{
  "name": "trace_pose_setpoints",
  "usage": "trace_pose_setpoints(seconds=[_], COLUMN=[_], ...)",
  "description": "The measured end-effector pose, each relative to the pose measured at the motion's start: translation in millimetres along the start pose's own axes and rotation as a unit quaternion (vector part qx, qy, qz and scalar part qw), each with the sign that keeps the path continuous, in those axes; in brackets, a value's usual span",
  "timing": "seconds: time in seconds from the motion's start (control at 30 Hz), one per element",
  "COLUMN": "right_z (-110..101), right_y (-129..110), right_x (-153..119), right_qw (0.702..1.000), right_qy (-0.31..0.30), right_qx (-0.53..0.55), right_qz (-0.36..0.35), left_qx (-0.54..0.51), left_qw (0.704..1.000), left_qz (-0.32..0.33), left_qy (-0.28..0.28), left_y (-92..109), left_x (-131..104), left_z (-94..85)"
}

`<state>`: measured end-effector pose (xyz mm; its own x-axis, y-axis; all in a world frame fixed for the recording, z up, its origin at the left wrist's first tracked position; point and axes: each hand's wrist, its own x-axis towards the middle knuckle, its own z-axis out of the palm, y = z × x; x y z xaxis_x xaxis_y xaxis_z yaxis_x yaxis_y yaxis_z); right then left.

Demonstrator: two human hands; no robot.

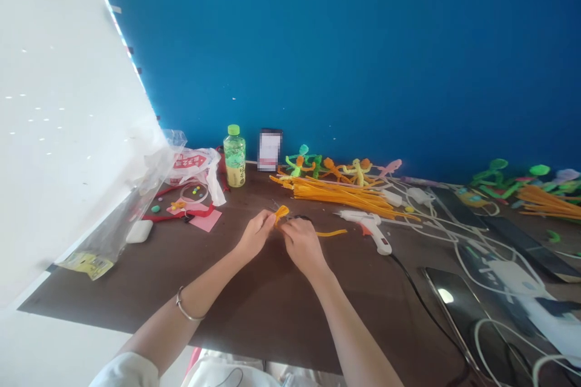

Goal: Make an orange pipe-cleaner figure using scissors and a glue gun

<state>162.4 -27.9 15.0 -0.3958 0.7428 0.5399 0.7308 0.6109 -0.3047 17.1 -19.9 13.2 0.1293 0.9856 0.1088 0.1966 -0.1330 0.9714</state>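
My left hand (258, 231) is closed, pinching a bent orange pipe cleaner (282, 212) above the middle of the table. Close beside it, my right hand (303, 244) has its fingers curled against the lower part of that same looped piece. A straight orange tail (332, 233) sticks out to the right from behind my right hand; whether it joins the loop is hidden. Just past my knuckles, a dark curved thing (301, 217) shows in part, perhaps a scissors handle. To the right lies a white hot glue gun (368, 228), its nozzle toward my hands.
Behind my hands lies a bundle of orange pipe cleaners (345, 195), with several small pipe-cleaner figures (333, 168) at the wall. A drink bottle (235, 157) and a propped phone (270, 151) stand left of them. Cables, a dark phone (467, 308) and plastic bags (193, 163) flank the work area.
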Motion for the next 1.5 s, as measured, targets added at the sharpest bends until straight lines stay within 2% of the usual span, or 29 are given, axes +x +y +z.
trace_pose_setpoints(seconds=[0.07, 0.17, 0.23, 0.37, 0.53, 0.63, 0.9, 1.17, 1.23, 1.37, 1.5], right_z=[0, 0, 1, 5, 12, 14, 12, 12, 11, 8, 3], right_y=[-3, -9, -13, -18, -21, -21, -17, -17, -16, -16, -17], right_x=[0, 2, 3, 5, 5, 6, 6, 7, 7, 7, 9], right_qw=[0.999, 0.977, 0.939, 0.852, 0.728, 0.682, 0.644, 0.574, 0.579, 0.616, 0.641], right_qy=[0.035, 0.115, 0.152, 0.168, 0.162, 0.149, 0.103, 0.105, 0.1, 0.095, 0.123], right_qx=[0.018, 0.151, 0.262, 0.42, 0.581, 0.63, 0.687, 0.743, 0.741, 0.713, 0.694], right_qz=[0.013, 0.093, 0.164, 0.264, 0.326, 0.341, 0.32, 0.328, 0.327, 0.32, 0.304], left_qx=[0.023, 0.093, 0.156, 0.265, 0.356, 0.364, 0.228, 0.185, 0.2, 0.214, 0.15], left_qw=[1.0, 0.993, 0.984, 0.959, 0.925, 0.92, 0.967, 0.973, 0.969, 0.966, 0.981], left_qz=[0.014, 0.063, 0.088, 0.104, 0.131, 0.144, 0.111, 0.137, 0.141, 0.142, 0.117], left_qy=[0.007, 0.024, 0.023, 0.009, 0.011, 0.0, -0.012, -0.031, -0.031, -0.038, -0.039], left_y=[1, 1, 1, 2, 2, 2, 5, 3, 2, 1, 2], left_x=[-1, -3, -6, -10, -11, -11, -11, -8, -7, -6, -4], left_z=[0.2, 0.0, 0.1, 0.9, 1.4, 1.0, -0.6, -3.5, -4.1, -4.2, -5.5])
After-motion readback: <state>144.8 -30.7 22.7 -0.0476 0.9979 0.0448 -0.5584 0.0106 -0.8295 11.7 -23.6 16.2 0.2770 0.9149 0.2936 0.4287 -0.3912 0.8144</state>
